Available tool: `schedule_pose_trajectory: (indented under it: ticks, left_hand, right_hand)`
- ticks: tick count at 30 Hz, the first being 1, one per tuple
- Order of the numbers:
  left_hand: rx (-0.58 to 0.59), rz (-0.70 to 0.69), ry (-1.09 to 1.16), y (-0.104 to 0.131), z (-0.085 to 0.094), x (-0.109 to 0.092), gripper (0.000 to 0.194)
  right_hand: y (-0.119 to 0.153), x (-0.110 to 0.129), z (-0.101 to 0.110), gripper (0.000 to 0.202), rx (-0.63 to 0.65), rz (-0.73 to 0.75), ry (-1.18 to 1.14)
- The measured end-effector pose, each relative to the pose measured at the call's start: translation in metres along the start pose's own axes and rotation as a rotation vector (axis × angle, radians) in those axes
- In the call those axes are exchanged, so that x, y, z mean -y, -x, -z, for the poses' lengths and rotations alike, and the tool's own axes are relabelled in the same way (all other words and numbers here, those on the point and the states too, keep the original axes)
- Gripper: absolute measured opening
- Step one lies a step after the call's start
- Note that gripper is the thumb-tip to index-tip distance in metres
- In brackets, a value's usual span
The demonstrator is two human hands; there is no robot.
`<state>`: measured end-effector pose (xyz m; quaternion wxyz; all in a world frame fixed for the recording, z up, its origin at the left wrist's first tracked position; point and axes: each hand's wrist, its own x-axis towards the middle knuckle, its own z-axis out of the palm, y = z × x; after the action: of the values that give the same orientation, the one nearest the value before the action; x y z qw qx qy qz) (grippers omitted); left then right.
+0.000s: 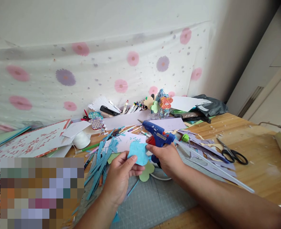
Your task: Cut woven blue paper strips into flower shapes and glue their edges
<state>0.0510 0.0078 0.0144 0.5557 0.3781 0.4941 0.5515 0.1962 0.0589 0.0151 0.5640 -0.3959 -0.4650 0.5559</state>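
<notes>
My left hand (pixel 121 171) pinches a blue paper shape (pixel 138 152) with a wavy edge between thumb and fingers. Wrapped round the handle of a blue glue gun (pixel 156 132) is my right hand (pixel 166 156); the nozzle points up and to the left, above the blue paper. A long clear glue stick (pixel 216 167) extends from the back of the gun toward the lower right. Just under my hands, a green paper flower (pixel 146 172) lies on the grey cutting mat (pixel 159 203).
Blue paper strips (pixel 102 165) are heaped left of my hands. Scissors (pixel 234 156) lie at the right beside purple paper scraps (pixel 210 149). Behind are a pen box (pixel 126 119), a black plastic bag (pixel 211 106) and a white thread spool (pixel 81 140). The lower left is pixelated.
</notes>
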Motion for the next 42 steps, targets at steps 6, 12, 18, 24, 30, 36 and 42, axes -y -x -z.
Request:
schedule_pose_trajectory:
  ticks: [6, 12, 18, 24, 30, 36, 42]
  left_hand:
    - [-0.04, -0.043, -0.086, -0.001, 0.0, 0.002, 0.025]
    - [-0.065, -0.238, -0.201, -0.007, 0.008, 0.005, 0.021]
    - [-0.188, -0.586, -0.679, -0.01, 0.02, 0.007, 0.006]
    - [-0.186, -1.048, -0.987, -0.009, 0.02, 0.001, 0.014]
    - [-0.142, -1.181, -1.087, -0.008, 0.018, -0.001, 0.02]
    - [-0.142, -1.148, -1.031, -0.005, 0.017, 0.0, 0.018]
    - [-0.133, -0.857, -0.914, -0.002, 0.017, 0.004, 0.007]
  right_hand:
    - [0.0, 0.0, 0.0, 0.022, -0.008, 0.013, -0.062]
    - [0.001, -0.002, 0.001, 0.02, 0.01, 0.028, -0.065]
    - [0.001, 0.001, 0.004, 0.019, 0.015, 0.114, -0.065]
    - [0.009, 0.006, 0.002, 0.023, 0.135, 0.067, -0.149]
    - [0.012, 0.004, 0.002, 0.031, 0.136, 0.045, -0.093]
    - [0.012, 0.003, 0.003, 0.03, 0.158, 0.042, -0.036]
    - [0.012, 0.005, 0.002, 0.025, 0.208, 0.024, -0.035]
